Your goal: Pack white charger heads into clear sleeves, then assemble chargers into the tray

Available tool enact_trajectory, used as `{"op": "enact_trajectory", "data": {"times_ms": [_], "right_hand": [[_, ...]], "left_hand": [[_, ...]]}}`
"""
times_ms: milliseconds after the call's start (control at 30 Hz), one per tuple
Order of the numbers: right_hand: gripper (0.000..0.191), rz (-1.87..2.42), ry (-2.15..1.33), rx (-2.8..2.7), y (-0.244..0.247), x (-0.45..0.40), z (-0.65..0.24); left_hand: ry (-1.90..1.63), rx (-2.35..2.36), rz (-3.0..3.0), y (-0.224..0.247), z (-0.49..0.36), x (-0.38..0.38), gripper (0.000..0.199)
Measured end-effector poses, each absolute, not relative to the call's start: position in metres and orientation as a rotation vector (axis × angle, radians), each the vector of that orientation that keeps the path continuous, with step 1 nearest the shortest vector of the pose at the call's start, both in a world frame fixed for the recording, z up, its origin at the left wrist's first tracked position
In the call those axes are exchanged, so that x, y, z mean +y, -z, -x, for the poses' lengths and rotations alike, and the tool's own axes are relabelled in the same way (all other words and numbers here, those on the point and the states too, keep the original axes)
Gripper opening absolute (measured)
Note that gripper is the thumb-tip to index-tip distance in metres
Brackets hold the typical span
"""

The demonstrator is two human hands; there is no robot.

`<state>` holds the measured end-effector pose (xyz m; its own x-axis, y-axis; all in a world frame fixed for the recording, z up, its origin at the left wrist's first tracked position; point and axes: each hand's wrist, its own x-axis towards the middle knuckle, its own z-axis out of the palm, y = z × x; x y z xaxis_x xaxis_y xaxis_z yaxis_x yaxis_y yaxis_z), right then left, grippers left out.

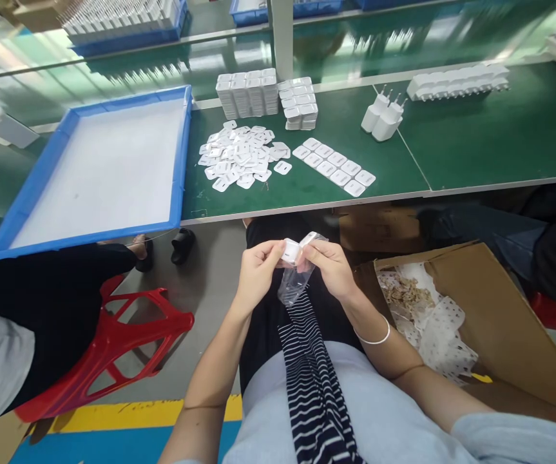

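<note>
Over my lap, my left hand [261, 267] pinches a small white rounded-square piece [289, 251] with a short dark slot or mark on it. Close beside it, my right hand [330, 267] has its thumb and fingers closed on a second white piece [308, 239] and on a crumpled clear plastic bag or film [294, 283] that hangs below. Whether the two white pieces are joined is hidden by my fingers. On the green bench ahead lies a loose pile of similar white pieces [241, 154], with a sheet of them in two rows [334, 166] to its right.
Stacked white sheets [247, 95] stand behind the pile. White plug chargers [384, 117] and a row of white plug housings [459, 82] are farther right. A blue-rimmed tray [180, 154] overhangs the bench edge at left. Beside me are a cardboard box [490, 309] with scraps and a red stool [98, 351].
</note>
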<state>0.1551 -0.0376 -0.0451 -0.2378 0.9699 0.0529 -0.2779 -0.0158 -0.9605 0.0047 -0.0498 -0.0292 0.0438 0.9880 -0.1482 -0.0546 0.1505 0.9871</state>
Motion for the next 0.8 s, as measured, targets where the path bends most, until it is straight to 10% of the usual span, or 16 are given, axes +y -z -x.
{"op": "enact_trajectory", "data": {"times_ms": [333,800], "right_hand": [[0.040,1.051,-1.150,-1.296,0.036,-0.037,-0.176],[0.033,0.792,-1.377,-1.792,0.034,-0.038,-0.182]], "left_hand": [[-1.679,1.913,-1.552,0.007,0.022,-0.035,0.032],[-0.918,1.145,-1.227,0.009,-0.002,-0.047,0.032]]}}
